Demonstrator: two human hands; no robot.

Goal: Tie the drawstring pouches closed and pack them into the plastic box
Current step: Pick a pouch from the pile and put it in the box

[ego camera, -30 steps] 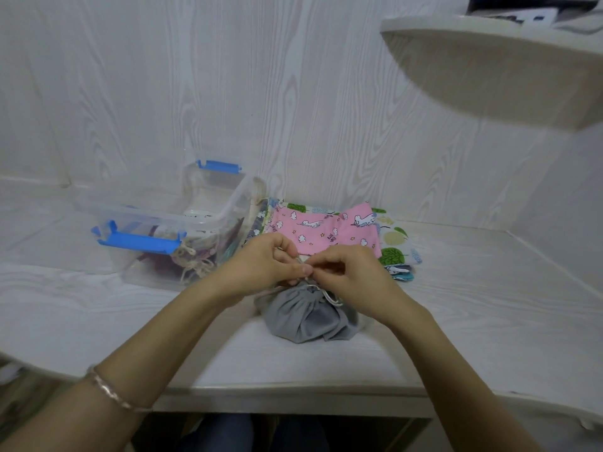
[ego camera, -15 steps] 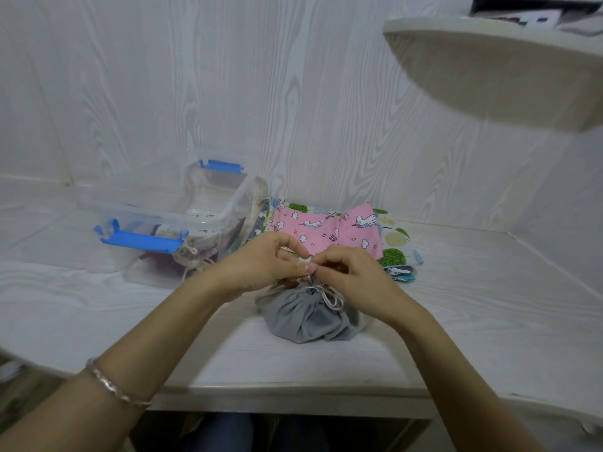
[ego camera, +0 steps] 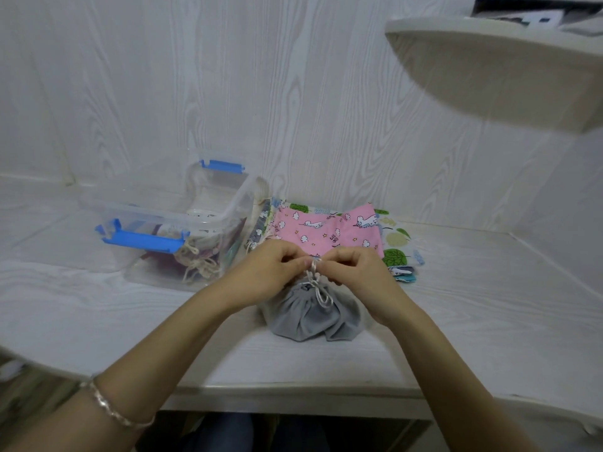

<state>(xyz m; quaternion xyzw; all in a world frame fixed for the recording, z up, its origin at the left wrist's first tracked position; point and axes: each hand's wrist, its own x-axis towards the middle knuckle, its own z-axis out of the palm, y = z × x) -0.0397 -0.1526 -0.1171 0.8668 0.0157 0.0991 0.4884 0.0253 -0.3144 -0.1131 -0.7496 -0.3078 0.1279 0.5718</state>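
Grey cotton, gathered into folds, sits in front of me: the grey drawstring pouch [ego camera: 313, 316] rests on the white wood-grain table [ego camera: 473, 321], a little back from the near edge. Its white cord [ego camera: 316, 282] rises from the cinched neck. My left hand [ego camera: 267, 272] and my right hand [ego camera: 357, 277] meet just above that neck, fingertips almost touching, and both are pinched closed on the cord, thumb against forefinger. Two loose cord tails hang down over the front of the pouch.

Just beyond my knuckles lies the stack of flat pouches [ego camera: 396, 238], untied, with the pink unicorn-print pouch [ego camera: 329, 231] on top and a leaf-print one showing at its right side. The stack's far edge lies close to the back wall [ego camera: 293, 93].

To the left stands the clear plastic box [ego camera: 169, 220] with blue latches [ego camera: 140, 239], lid off, its right wall just beside the stack. Through its near wall I see tied pouches with beige cords, bunched in the near right corner; the far half of the box looks mostly unfilled. The box's near corner is well apart from my left wrist.

Bare tabletop stretches to the right of the pouch as far as the side wall, and another wide bare strip runs left of the box. Between the pouch and the table's near edge there is a narrow bare strip. A white shelf [ego camera: 496, 66] juts out high on the right, well above my hands. A silver bracelet [ego camera: 114, 409] circles my left forearm.
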